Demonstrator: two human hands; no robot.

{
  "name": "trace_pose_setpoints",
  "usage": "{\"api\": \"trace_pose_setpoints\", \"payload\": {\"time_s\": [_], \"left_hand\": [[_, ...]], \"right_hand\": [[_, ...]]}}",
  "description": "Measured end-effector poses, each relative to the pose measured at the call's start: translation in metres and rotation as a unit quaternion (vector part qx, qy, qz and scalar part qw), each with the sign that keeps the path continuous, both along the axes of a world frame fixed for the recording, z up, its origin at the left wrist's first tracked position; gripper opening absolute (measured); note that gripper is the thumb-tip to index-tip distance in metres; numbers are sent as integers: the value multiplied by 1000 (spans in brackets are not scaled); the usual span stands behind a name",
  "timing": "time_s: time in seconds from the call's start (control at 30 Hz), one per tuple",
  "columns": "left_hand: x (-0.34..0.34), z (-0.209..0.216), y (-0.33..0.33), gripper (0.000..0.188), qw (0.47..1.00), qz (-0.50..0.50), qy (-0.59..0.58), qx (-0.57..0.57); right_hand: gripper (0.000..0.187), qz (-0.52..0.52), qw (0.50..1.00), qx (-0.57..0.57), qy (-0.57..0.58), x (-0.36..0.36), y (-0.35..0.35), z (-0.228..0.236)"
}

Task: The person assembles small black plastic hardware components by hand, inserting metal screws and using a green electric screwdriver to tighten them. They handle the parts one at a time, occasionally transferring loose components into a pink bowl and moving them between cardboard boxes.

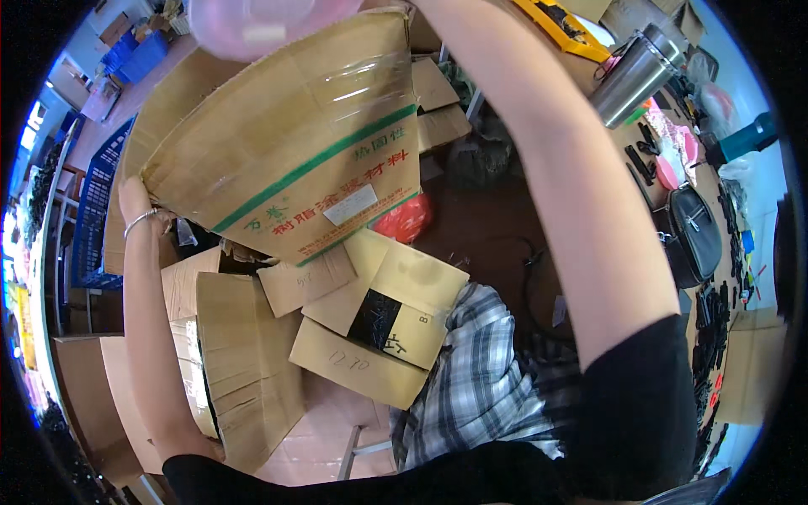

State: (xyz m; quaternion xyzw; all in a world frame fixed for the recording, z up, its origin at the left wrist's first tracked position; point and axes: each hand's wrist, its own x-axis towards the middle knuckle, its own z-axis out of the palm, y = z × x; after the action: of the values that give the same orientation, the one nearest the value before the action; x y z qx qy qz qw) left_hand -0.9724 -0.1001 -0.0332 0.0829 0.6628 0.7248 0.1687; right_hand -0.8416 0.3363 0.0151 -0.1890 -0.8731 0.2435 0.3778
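Observation:
A large brown cardboard box [328,118], with a green stripe, printed lettering and clear tape, is held up tilted in front of me. My left hand [137,202] grips its lower left corner, a thin bracelet on the wrist. My right arm reaches up past the box's right side, and its hand is cut off by the top edge. At the top, a translucent pink plastic thing [265,25] shows just above the box's upper edge. Below the large box lie smaller cardboard boxes, one with black tape [374,316] and handwritten marks.
An open cardboard carton [248,362] stands at lower left, beside a blue plastic crate [97,210]. A red plastic bag [404,219] lies behind the small boxes. On the right-hand table are a steel flask [638,76], a black bag [694,234] and many black parts.

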Motion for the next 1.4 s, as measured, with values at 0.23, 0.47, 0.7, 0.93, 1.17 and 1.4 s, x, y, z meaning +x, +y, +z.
{"api": "trace_pose_setpoints", "payload": {"time_s": [0.23, 0.47, 0.7, 0.93, 1.17, 1.4], "left_hand": [[-1, -12, -25, 49, 995, 15, 69, -70], [42, -118, -21, 97, 912, 18, 410, -2], [95, -242, -2, 101, 974, 4, 209, -84], [135, -260, 80, 106, 921, 214, 325, -10], [100, -249, 122, 126, 927, 176, 331, 15], [41, -242, 149, 123, 893, 142, 424, -54]], "right_hand": [[27, 140, 661, -562, 477, 125, -88, -83], [37, -318, 532, -613, 490, 129, -163, -161], [48, -335, 610, -591, 408, 105, -153, -129], [36, -180, 609, -594, 494, 55, -61, -141], [36, -61, 562, -566, 599, 27, 20, -189], [35, 7, 605, -579, 547, 28, 77, -254]]}}
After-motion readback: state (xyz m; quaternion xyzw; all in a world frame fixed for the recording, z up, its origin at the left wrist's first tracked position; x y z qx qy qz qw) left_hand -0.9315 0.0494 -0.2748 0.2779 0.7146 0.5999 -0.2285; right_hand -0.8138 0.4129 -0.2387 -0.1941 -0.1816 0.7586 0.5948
